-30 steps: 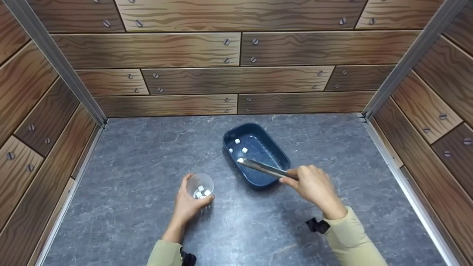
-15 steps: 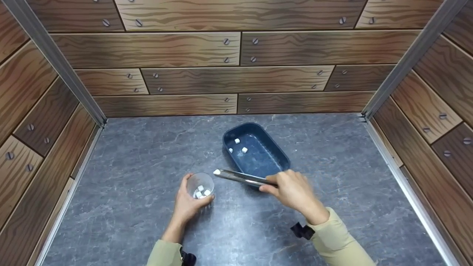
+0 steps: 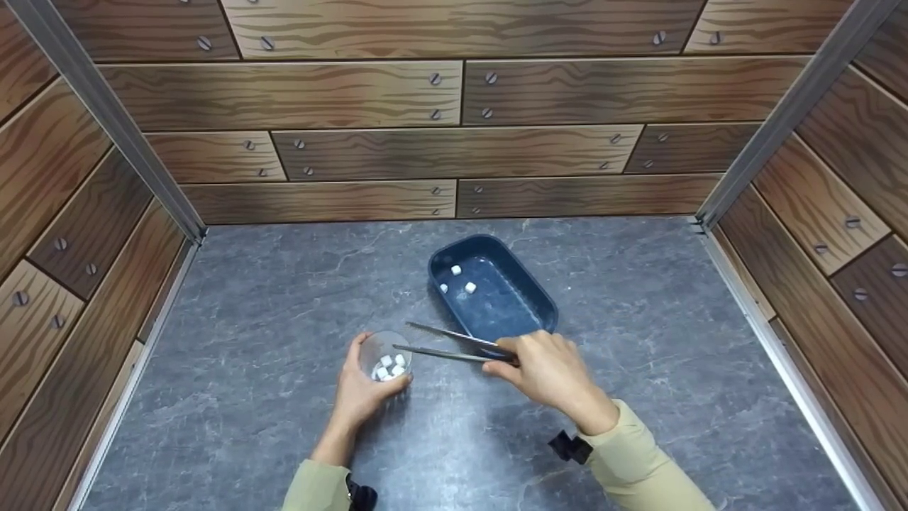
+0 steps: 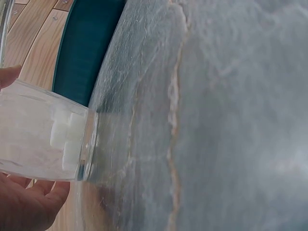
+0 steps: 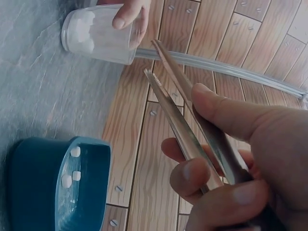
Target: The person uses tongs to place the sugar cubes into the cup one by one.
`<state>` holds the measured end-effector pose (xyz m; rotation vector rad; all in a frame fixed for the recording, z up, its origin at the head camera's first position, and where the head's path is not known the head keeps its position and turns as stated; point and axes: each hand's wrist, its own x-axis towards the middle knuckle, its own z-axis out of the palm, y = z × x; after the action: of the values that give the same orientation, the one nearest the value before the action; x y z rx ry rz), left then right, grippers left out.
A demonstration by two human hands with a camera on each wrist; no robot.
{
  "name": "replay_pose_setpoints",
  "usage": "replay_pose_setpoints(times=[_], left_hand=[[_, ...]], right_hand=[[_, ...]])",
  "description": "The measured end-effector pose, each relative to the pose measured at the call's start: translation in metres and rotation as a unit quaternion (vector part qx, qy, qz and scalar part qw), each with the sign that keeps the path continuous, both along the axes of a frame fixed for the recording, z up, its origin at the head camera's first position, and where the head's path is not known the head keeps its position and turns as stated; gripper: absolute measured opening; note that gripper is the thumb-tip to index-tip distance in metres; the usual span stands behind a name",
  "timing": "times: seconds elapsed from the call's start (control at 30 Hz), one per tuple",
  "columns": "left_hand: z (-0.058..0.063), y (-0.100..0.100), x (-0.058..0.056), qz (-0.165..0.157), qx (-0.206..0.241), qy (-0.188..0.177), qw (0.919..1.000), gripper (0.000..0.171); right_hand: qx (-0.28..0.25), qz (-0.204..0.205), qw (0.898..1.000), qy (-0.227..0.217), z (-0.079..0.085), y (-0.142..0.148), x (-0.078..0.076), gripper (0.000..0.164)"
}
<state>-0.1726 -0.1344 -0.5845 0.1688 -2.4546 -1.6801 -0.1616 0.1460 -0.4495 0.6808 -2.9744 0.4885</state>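
Note:
My left hand grips a clear glass that stands upright on the grey surface. Several small white cubes lie at its bottom. My right hand holds metal tongs, thumb on one arm and fingers round the other. The two tong arms are spread apart with nothing between the tips. In the head view one tip overlaps the glass's mouth. A dark blue rectangular container stands to the right of the glass. Inside it are 3 white cubes, toward its far left end.
Grey marble-patterned flooring lies under everything. Wood-print panels wall in the back and both sides, with metal rails at the corners. The blue container's near end sits under the tongs and right hand in the head view.
My right hand has carried the tongs left from over the blue container to the glass. The tongs have spread, and the white cube from their tips is now in the glass. The left hand stays still.

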Motion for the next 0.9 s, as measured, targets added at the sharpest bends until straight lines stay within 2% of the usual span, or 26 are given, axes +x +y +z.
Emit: replay_pose_setpoints(times=[0.27, 0.53, 0.7, 0.9], left_hand=[[0.0, 0.0, -0.001, 0.003, 0.002, 0.0, 1.0, 0.1], [-0.001, 0.001, 0.001, 0.003, 0.001, -0.008, 1.0, 0.101], [-0.001, 0.0, 0.002, -0.002, 0.013, -0.021, 0.9997, 0.101], [0.002, -0.001, 0.001, -0.011, 0.019, -0.018, 0.9996, 0.104]], right_hand=[[-0.013, -0.035, 0.999, 0.017, -0.003, 0.01, -0.003, 0.035], [-0.015, -0.105, 0.994, 0.017, -0.011, 0.03, -0.007, 0.038], [-0.005, -0.136, 0.99, 0.019, -0.018, 0.043, -0.014, 0.039], [-0.003, -0.157, 0.988, -0.004, -0.024, 0.053, -0.026, 0.045]])
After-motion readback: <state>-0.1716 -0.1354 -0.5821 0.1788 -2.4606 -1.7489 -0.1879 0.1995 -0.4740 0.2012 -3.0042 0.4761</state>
